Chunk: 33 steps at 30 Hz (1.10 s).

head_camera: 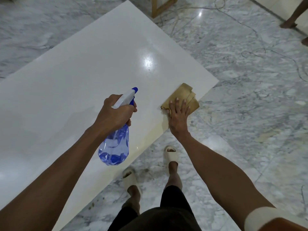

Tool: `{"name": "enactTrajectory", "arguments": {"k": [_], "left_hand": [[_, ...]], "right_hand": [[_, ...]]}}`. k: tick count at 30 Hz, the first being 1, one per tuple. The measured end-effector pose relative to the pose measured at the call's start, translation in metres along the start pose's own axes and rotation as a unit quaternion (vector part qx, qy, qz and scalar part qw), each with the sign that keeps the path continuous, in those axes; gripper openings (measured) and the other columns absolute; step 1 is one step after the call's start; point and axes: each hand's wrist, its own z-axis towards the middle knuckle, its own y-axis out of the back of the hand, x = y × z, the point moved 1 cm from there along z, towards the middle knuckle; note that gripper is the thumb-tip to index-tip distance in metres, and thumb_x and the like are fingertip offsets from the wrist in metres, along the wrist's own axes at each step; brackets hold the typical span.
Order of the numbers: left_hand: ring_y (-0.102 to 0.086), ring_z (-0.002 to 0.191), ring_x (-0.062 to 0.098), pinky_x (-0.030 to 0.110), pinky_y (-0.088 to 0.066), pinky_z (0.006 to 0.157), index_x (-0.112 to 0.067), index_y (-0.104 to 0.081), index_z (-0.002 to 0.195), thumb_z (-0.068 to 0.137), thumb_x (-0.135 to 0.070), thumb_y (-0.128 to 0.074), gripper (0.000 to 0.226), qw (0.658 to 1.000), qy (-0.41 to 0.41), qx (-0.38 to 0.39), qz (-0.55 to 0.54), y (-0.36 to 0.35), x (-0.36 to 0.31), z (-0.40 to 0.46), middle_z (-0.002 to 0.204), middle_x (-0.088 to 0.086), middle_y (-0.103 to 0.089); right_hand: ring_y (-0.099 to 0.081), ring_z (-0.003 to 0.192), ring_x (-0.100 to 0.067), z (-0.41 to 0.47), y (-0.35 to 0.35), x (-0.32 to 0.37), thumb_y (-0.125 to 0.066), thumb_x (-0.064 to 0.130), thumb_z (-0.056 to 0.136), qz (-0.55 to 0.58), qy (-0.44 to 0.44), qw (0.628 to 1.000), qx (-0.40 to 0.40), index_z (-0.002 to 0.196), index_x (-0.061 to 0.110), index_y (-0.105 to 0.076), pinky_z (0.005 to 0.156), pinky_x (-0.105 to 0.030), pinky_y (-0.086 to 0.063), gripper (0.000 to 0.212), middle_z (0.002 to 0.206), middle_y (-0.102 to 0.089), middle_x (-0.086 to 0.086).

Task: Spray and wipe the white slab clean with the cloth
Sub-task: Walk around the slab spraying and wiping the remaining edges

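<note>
A large glossy white slab [80,72] lies flat, stretching from the lower left to the top centre. My left hand [115,114] grips the neck of a clear blue spray bottle [115,147] with a white and blue trigger head, nozzle pointing up and right over the slab. A folded tan cloth [183,95] lies at the slab's right edge near the corner. My right hand [179,115] presses flat on the cloth, fingers spread. A light reflection with fine droplets shows on the slab beyond the bottle.
Grey marbled floor [250,97] surrounds the slab. Thin cables [250,27] trail across the floor at the upper right. A wooden frame [163,5] stands at the top. Another person's bare feet [290,24] are at the top right. My sandalled feet [170,154] stand beside the slab's near edge.
</note>
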Motion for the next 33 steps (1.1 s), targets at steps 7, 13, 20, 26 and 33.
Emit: {"name": "enactTrajectory", "arguments": {"k": [7,13,20,26,33], "left_hand": [[-0.065,0.046,0.016,0.018,-0.05,0.046,-0.01,-0.07,0.091,0.07,-0.021,-0.055,0.028,0.998,-0.034,0.049,0.001,0.054,0.064,-0.028,0.095,0.018,-0.075],[-0.066,0.052,0.018,0.018,-0.05,0.046,-0.007,-0.069,0.103,0.088,-0.008,-0.06,0.018,0.997,-0.046,0.048,0.041,0.084,0.12,-0.043,0.097,0.018,-0.075],[-0.065,0.049,0.016,0.024,-0.053,0.052,-0.01,-0.07,0.099,0.076,-0.021,-0.059,0.028,0.997,-0.04,0.059,0.03,0.107,0.157,-0.074,0.096,0.018,-0.075],[-0.065,0.053,0.017,0.024,-0.055,0.054,-0.011,-0.069,0.098,0.084,-0.016,-0.062,0.017,0.997,-0.055,0.042,0.032,0.121,0.186,-0.104,0.096,0.019,-0.075],[-0.065,0.051,0.019,0.037,-0.061,0.065,-0.01,-0.07,0.093,0.068,-0.023,-0.054,0.033,0.998,-0.047,0.041,0.006,0.155,0.236,-0.168,0.095,0.02,-0.075]], "right_hand": [[-0.021,0.144,-0.055,-0.063,-0.031,0.074,-0.025,0.038,0.106,-0.006,-0.01,1.0,0.002,0.149,0.008,-0.04,0.112,-0.072,-0.015,0.055,0.157,-0.03,-0.024],[-0.016,0.147,-0.051,-0.111,-0.051,0.129,-0.009,0.044,0.107,-0.003,-0.035,0.999,-0.008,0.153,0.01,-0.035,0.115,-0.07,-0.013,0.062,0.16,-0.025,-0.022],[-0.006,0.15,-0.046,-0.153,-0.064,0.177,-0.019,0.041,0.105,-0.006,-0.038,0.999,0.001,0.156,0.015,-0.026,0.118,-0.066,-0.009,0.058,0.164,-0.015,-0.017],[-0.006,0.151,-0.044,-0.201,-0.085,0.228,-0.025,0.04,0.105,-0.019,-0.026,0.999,-0.01,0.157,0.018,-0.025,0.12,-0.063,-0.009,0.056,0.165,-0.014,-0.016],[-0.01,0.151,-0.044,-0.254,-0.106,0.288,-0.021,0.044,0.105,-0.026,-0.018,0.999,-0.012,0.156,0.019,-0.026,0.12,-0.062,-0.012,0.058,0.164,-0.016,-0.016]]}}
